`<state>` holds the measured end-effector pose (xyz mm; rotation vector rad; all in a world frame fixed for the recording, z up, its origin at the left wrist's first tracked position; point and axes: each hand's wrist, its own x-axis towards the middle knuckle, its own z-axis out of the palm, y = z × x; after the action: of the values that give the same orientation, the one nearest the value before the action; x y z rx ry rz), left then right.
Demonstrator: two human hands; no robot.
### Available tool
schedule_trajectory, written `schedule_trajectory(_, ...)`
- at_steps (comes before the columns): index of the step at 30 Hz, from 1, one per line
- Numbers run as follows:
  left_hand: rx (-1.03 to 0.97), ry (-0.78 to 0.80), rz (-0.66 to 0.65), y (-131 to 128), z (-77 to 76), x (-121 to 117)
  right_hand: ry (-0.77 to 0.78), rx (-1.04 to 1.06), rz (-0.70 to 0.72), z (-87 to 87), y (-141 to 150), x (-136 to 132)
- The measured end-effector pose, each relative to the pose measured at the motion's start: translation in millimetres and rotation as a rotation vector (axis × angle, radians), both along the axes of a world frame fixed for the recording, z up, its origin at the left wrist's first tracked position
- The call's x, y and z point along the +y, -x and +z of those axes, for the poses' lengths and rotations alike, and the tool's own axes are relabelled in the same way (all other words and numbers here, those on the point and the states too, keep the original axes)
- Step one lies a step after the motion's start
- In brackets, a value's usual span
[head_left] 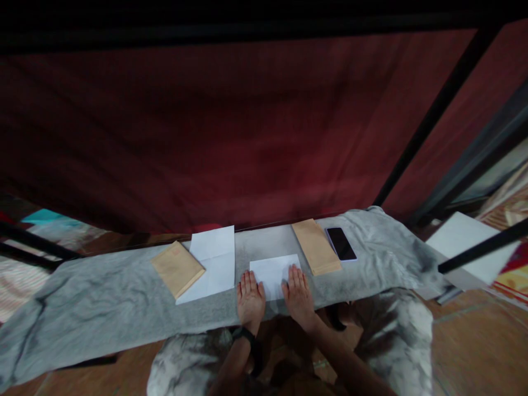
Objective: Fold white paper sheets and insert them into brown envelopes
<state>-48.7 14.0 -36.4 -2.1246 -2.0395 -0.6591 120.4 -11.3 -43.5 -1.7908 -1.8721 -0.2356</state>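
A white sheet of paper (274,273) lies on the grey cloth between my hands. My left hand (251,300) rests flat at its left edge, fingers stretched out. On its right edge my right hand (297,294) lies flat too, fingers extended and touching the paper. To the left, a larger white sheet (216,258) with crease lines is partly covered by a brown envelope (176,268). Right of my hands, more brown envelopes (315,247) lie together, slightly overlapping; I cannot tell how many.
A phone (341,243) with a dark screen lies beside the envelopes on the right. Grey cloth (115,302) covers the narrow bench. Behind it hangs a dark red curtain (247,137), with a black metal post (433,121) at the right. A white board-like object (472,247) stands off the right end.
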Motion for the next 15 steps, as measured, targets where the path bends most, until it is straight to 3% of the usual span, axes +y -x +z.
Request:
schedule_trajectory(3, 0.001, 0.022, -0.016, 0, 2.6, -1, 0.041, -0.023, 0.164, 4.1, 18, -9)
schedule_trajectory(5, 0.011, 0.024, -0.024, 0, 4.1, -2, 0.062, -0.034, 0.199, 3.0, 27, -13)
schedule_trajectory(15, -0.037, 0.023, -0.013, 4, 3.1, -2, 0.087, -0.040, 0.137, -2.9, 4, -22)
